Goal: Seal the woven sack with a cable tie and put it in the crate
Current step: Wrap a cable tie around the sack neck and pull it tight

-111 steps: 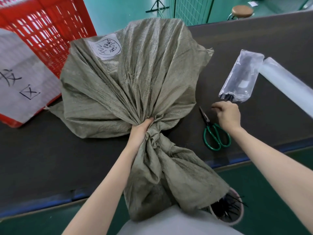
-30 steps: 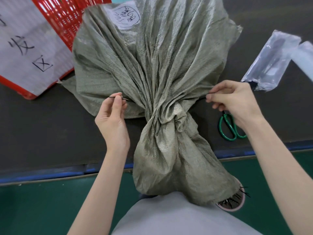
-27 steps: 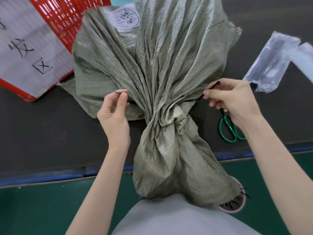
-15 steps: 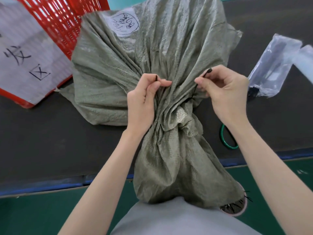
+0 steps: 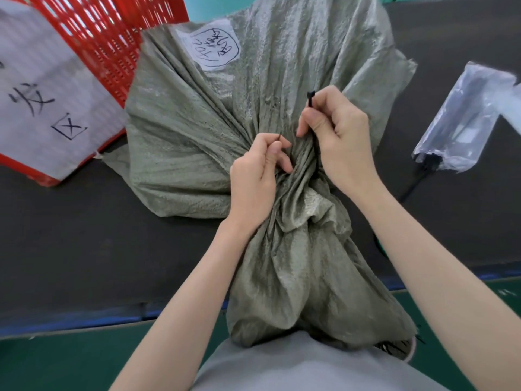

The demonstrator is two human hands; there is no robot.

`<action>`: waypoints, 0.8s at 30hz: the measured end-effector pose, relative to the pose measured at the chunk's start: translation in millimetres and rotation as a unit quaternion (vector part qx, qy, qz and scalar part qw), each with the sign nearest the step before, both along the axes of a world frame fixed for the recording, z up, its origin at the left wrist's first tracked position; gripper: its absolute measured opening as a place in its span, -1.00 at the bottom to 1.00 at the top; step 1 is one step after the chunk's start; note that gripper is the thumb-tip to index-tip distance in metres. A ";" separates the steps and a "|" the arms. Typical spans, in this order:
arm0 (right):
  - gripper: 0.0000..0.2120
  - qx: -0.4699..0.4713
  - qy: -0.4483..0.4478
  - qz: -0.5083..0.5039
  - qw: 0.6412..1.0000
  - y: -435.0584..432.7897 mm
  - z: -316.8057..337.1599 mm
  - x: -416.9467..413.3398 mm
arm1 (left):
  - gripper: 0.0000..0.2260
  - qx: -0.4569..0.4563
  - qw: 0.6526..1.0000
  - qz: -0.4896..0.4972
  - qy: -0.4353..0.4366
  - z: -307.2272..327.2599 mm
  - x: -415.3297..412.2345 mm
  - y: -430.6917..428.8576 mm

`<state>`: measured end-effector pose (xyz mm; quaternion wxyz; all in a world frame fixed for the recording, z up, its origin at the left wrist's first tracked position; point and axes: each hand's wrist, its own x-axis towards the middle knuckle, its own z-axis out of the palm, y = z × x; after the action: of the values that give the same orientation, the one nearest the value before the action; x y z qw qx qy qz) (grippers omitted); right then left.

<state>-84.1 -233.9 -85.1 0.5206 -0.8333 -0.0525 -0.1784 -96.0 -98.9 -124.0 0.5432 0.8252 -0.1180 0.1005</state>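
A grey-green woven sack (image 5: 214,114) lies on the dark table, its neck gathered and twisted toward me, the loose mouth hanging over the table edge. A thin black cable tie (image 5: 310,101) loops around the neck. My right hand (image 5: 338,136) pinches the head end, which sticks up above the thumb. My left hand (image 5: 255,176) pinches the thin tail end right beside it, above the gathered neck. A red plastic crate (image 5: 112,32) with a white paper sign stands at the back left.
A clear plastic bag of black cable ties (image 5: 462,119) lies on the table at the right. Green scissors (image 5: 379,246) are mostly hidden behind my right forearm. A small bowl with tie offcuts (image 5: 400,348) sits by my lap. The blue table edge (image 5: 70,323) runs near me.
Both hands have come together over the sack's neck, bringing the two ends of the cable tie from either side of the sack to meet above it.
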 end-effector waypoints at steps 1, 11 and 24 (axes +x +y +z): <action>-0.88 0.014 0.008 0.001 1.000 1.9 -0.5 2.1 | -0.81 -0.002 1.000 -0.001 0.000 -0.4 0.3 0.7; -0.81 -0.033 0.079 0.064 0.994 -1.2 -0.5 5.2 | -0.87 -0.019 0.999 -0.022 0.031 -0.8 0.2 4.4; -0.82 -0.073 0.085 0.097 0.989 -3.5 6.3 6.6 | -0.83 -0.013 0.998 -0.046 0.028 -1.5 1.6 8.5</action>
<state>-77.5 -237.4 -78.8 0.4755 -0.8723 -0.1017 -0.0510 -94.3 -90.4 -125.6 0.5610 0.8143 -0.1392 0.0539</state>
